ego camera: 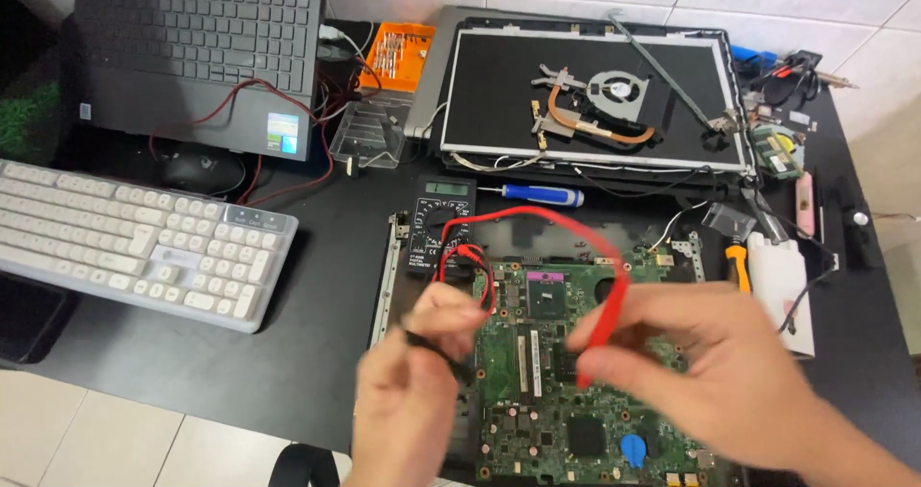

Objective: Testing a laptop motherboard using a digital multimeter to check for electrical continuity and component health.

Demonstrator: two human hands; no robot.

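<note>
A green laptop motherboard (pixel 566 410) lies on the black desk in front of me. My left hand (pixel 413 391) pinches a black multimeter probe (pixel 436 350) over the board's left edge. In my right hand (pixel 710 362) I hold a red probe (pixel 602 329), tip pointing down at the board's middle. Its red lead (pixel 556 220) arcs back to a black digital multimeter (pixel 441 226) just behind the board. Both hands are blurred by motion.
A white keyboard (pixel 134 242) sits at left, an open dark laptop (pixel 192 55) behind it. A detached screen panel (pixel 585 94) at the back carries a fan with copper heatpipe (pixel 600 103). A blue screwdriver (pixel 542 196), clear plastic box (pixel 369 137) and orange parts case (pixel 398 55) lie nearby.
</note>
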